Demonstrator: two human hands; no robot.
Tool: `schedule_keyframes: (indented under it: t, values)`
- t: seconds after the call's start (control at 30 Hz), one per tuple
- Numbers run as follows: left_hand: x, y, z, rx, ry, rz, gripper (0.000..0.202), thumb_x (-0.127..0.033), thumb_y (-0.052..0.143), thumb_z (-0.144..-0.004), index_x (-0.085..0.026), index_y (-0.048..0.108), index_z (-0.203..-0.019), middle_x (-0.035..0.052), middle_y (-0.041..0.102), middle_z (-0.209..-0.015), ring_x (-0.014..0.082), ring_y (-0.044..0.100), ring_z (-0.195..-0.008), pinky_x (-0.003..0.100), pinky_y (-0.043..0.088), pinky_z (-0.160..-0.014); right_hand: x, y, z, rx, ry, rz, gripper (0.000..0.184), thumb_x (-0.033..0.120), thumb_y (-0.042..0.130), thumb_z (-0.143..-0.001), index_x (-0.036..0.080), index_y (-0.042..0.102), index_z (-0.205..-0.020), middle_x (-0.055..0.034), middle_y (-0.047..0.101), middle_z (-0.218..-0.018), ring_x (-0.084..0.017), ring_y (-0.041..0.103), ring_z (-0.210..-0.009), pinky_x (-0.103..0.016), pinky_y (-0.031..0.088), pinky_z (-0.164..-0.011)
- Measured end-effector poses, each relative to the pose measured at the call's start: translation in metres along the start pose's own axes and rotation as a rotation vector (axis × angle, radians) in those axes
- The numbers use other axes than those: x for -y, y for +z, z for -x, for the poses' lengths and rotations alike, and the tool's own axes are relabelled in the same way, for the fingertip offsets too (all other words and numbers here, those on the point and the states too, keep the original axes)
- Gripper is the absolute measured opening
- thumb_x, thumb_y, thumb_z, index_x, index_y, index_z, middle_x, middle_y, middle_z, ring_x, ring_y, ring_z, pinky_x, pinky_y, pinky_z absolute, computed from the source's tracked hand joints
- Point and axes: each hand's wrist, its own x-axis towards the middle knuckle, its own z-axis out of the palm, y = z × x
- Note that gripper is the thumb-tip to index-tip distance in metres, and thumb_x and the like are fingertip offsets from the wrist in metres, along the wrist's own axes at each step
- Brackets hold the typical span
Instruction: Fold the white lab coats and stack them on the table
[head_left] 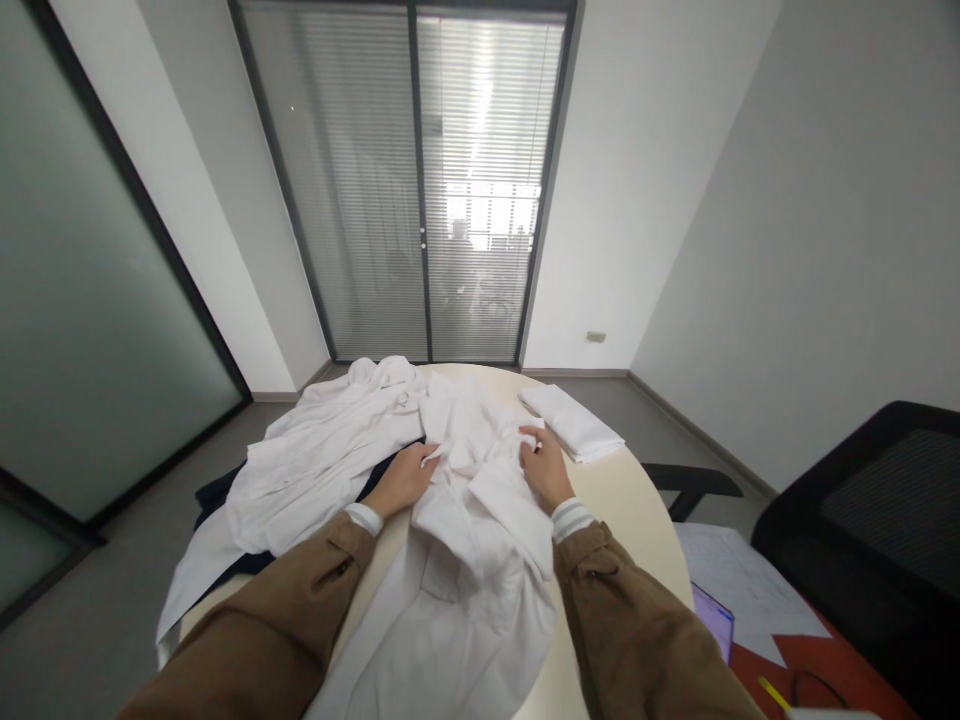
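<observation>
A rumpled white shirt (480, 600) lies along the middle of the round table, its near end hanging toward me. At the left edge of its upper part, my left hand (405, 478) pinches the cloth between thumb and fingers. Opposite it, my right hand (546, 470) has curled fingers closed on the shirt's right edge. Both hands rest low over the table, a short way apart, with creased fabric between them. Folds hide part of the shirt's shape.
More white garments (322, 460) are heaped on the left, over dark blue cloth (214, 490). A folded white garment (574, 422) lies at the right rim of the cream table (649, 530). To the right stand a black chair (862, 500), papers (735, 570) and a purple-screened device (712, 620).
</observation>
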Motion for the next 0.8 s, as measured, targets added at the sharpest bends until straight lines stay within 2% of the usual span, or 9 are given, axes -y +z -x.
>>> schedule_keyframes:
  t: [0.1,0.2,0.3,0.4,0.47,0.57,0.67,0.73,0.8]
  values:
    - [0.000,-0.019,-0.015,-0.067,-0.020,0.074,0.033,-0.044,0.054,-0.085,-0.018,0.075,-0.087,0.0039,0.074,-0.083,0.0241,0.065,-0.080,0.030,0.050,-0.076,0.010,-0.026,-0.008,-0.152,0.020,-0.001,0.056,0.026,0.044,-0.075,0.010,0.062,-0.126,0.0016,0.057,-0.061,-0.016,0.049,-0.049,-0.029,0.045,-0.053]
    - [0.007,-0.045,-0.032,-0.162,-0.086,0.092,0.039,-0.050,0.053,-0.083,-0.015,0.071,-0.082,0.0028,0.069,-0.073,0.0206,0.060,-0.068,0.027,0.047,-0.061,0.019,-0.068,-0.021,-0.228,-0.055,0.105,0.053,0.023,0.046,-0.072,0.011,0.068,-0.119,-0.0021,0.062,-0.064,-0.016,0.050,-0.051,-0.030,0.047,-0.057]
    - [0.019,-0.071,-0.046,-0.289,-0.095,-0.075,0.037,-0.046,0.051,-0.083,-0.014,0.069,-0.078,0.0044,0.070,-0.075,0.0227,0.062,-0.077,0.028,0.049,-0.070,0.021,-0.112,-0.036,-0.229,-0.098,0.208,0.051,0.021,0.048,-0.072,0.010,0.072,-0.115,-0.0051,0.067,-0.067,-0.017,0.054,-0.056,-0.030,0.048,-0.061]
    - [0.033,-0.085,-0.055,-0.340,-0.162,-0.122,0.034,-0.040,0.053,-0.083,-0.014,0.072,-0.093,0.0077,0.075,-0.087,0.0263,0.066,-0.091,0.032,0.050,-0.081,0.014,-0.140,-0.049,-0.121,-0.035,0.267,0.048,0.021,0.052,-0.073,0.012,0.073,-0.115,-0.0052,0.070,-0.070,-0.017,0.057,-0.057,-0.029,0.048,-0.061]
    - [0.041,-0.084,-0.057,-0.375,-0.217,-0.105,0.041,-0.037,0.059,-0.082,-0.013,0.068,-0.114,0.0122,0.075,-0.105,0.0277,0.067,-0.101,0.034,0.051,-0.087,0.005,-0.146,-0.054,-0.046,-0.014,0.285,0.042,0.025,0.059,-0.075,0.014,0.074,-0.112,-0.0066,0.073,-0.080,-0.018,0.063,-0.065,-0.030,0.051,-0.066]
    - [0.044,-0.073,-0.054,-0.367,-0.291,-0.154,0.076,-0.041,0.070,-0.078,-0.010,0.047,-0.143,0.0221,0.062,-0.134,0.0310,0.064,-0.118,0.038,0.048,-0.098,-0.009,-0.142,-0.055,0.035,0.006,0.335,0.041,0.032,0.071,-0.074,0.016,0.074,-0.111,-0.0082,0.075,-0.089,-0.021,0.067,-0.074,-0.033,0.053,-0.074]
    - [0.038,-0.064,-0.047,-0.266,-0.303,-0.309,0.099,-0.042,0.078,-0.071,-0.009,0.032,-0.152,0.0267,0.050,-0.146,0.0371,0.055,-0.130,0.042,0.043,-0.105,-0.020,-0.134,-0.049,0.028,-0.049,0.355,0.049,0.036,0.075,-0.073,0.018,0.070,-0.118,-0.0103,0.074,-0.103,-0.024,0.068,-0.085,-0.036,0.054,-0.081]
    - [0.034,-0.065,-0.044,-0.198,-0.243,-0.396,0.089,-0.030,0.076,-0.070,-0.013,0.039,-0.149,0.0225,0.054,-0.144,0.0367,0.055,-0.131,0.041,0.043,-0.106,-0.024,-0.131,-0.046,0.058,-0.084,0.344,0.050,0.033,0.073,-0.073,0.019,0.069,-0.121,-0.0098,0.073,-0.106,-0.023,0.068,-0.085,-0.036,0.054,-0.081]
    - [0.033,-0.074,-0.045,-0.181,-0.153,-0.407,0.068,-0.018,0.067,-0.073,-0.016,0.052,-0.140,0.0154,0.062,-0.137,0.0323,0.059,-0.126,0.038,0.044,-0.106,-0.024,-0.132,-0.045,0.124,-0.056,0.346,0.045,0.026,0.070,-0.073,0.019,0.071,-0.117,-0.0076,0.075,-0.098,-0.021,0.067,-0.075,-0.035,0.054,-0.075]
